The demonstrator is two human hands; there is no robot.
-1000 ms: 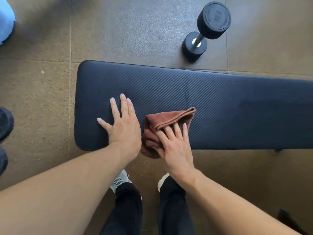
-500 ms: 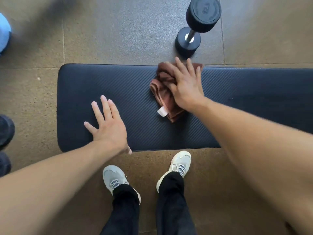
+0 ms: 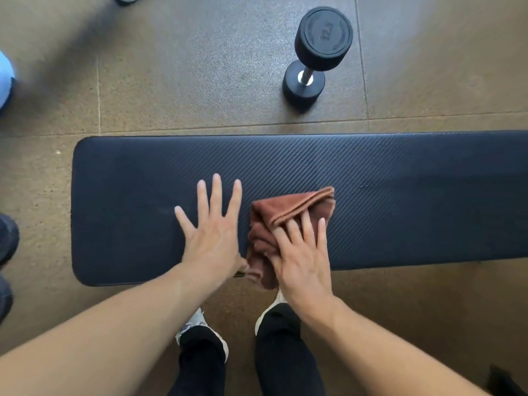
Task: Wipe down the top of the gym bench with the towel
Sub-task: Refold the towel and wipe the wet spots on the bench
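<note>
A dark blue padded gym bench (image 3: pixel 400 201) with a ribbed top runs across the view from left to right. A crumpled brown towel (image 3: pixel 288 208) lies on its near half, hanging a little over the near edge. My right hand (image 3: pixel 303 258) presses flat on the towel with straight fingers. My left hand (image 3: pixel 213 232) rests flat on the bench top just left of the towel, fingers spread.
A black dumbbell (image 3: pixel 317 55) stands on the brown rubber floor beyond the bench. My two feet in pale trainers (image 3: pixel 200 324) are on the floor at the near side. Dark shoes (image 3: pixel 7 238) and a blue shape (image 3: pixel 5 78) show at the left edge.
My right hand has dragged the towel from the bench's far edge back to the near edge. My left hand stays flat on the bench, now close beside the towel.
</note>
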